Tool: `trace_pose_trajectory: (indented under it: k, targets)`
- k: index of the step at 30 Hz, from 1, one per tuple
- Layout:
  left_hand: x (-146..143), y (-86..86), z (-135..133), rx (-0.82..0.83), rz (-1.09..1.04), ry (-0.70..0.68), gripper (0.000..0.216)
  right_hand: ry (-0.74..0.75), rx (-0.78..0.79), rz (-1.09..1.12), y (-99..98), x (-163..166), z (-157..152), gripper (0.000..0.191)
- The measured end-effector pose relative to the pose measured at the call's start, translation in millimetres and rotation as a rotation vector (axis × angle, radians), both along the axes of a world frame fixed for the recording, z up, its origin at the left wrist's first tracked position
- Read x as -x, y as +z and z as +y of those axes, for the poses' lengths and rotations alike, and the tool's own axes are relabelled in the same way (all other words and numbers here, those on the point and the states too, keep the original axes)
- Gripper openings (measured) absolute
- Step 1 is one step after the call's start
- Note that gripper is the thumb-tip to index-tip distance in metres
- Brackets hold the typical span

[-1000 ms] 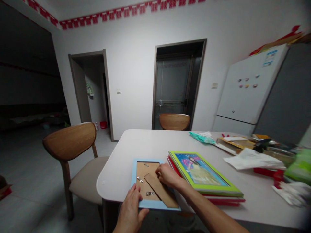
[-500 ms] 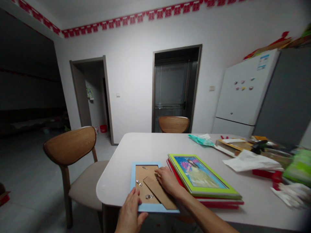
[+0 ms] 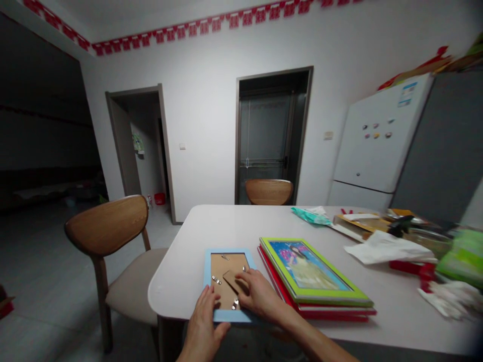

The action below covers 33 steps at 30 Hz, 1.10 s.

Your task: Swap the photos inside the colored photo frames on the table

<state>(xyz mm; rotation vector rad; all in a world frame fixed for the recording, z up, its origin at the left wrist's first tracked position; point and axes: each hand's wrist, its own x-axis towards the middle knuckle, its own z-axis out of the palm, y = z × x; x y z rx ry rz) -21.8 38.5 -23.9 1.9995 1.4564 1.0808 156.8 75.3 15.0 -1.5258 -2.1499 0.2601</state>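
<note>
A light-blue picture frame (image 3: 208,266) lies face down at the near edge of the white table (image 3: 234,221), its brown backing board with small metal clips and a cardboard stand facing up. My left hand (image 3: 204,322) grips the frame's near left edge, thumb under the rim. My right hand (image 3: 255,296) rests flat on the backing board and stand, fingers spread, near a clip at the bottom. Just to the right lies a stack of frames, topped by a green frame (image 3: 313,274) holding a picture.
A wooden chair (image 3: 109,231) stands at the table's left and another chair (image 3: 268,191) at the far side. Papers (image 3: 385,246), a teal cloth (image 3: 311,215) and mixed clutter cover the table's right part. A white fridge (image 3: 377,146) stands at the right wall.
My right hand slid from the far right part of the backing board down toward me onto its lower middle. My left hand stayed on the frame's near edge. The view shifted slightly.
</note>
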Motion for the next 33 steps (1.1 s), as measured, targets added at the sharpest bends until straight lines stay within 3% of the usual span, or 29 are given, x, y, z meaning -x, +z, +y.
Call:
trace_pose_trajectory:
  k: [5,9,12,15,17,20,25,29,33]
  targets:
    - [-5,18.7,4,0.043,-0.231,0.061,0.046,-0.057,-0.023,0.039,22.7,4,-1,0.034]
    - [2,35.8,13,0.06,-0.463,0.133,0.037,0.043,-0.079,0.106,40.8,25,-7,0.031]
    - [24,38.1,21,0.083,-0.648,0.204,0.036,0.086,-0.075,0.183,41.9,31,-8,0.033]
    - [58,33.0,27,0.139,-0.712,0.276,0.038,-0.027,-0.088,0.136,29.2,17,-2,0.036]
    - [82,27.9,30,0.191,-0.682,0.314,0.039,-0.126,-0.082,0.036,15.7,0,5,0.039]
    - [107,20.3,35,0.209,-0.456,0.338,0.038,-0.237,-0.025,-0.109,-2.7,-19,12,0.044]
    - [114,9.4,40,0.107,-0.215,0.374,0.035,-0.293,0.065,-0.188,-11.5,-22,17,0.044]
    - [102,1.6,36,-0.014,-0.023,0.388,0.033,-0.327,0.064,-0.035,-5.0,-26,25,0.052]
    - [74,9.9,22,-0.124,0.0,0.349,0.033,-0.363,0.206,0.406,11.1,-30,26,0.059]
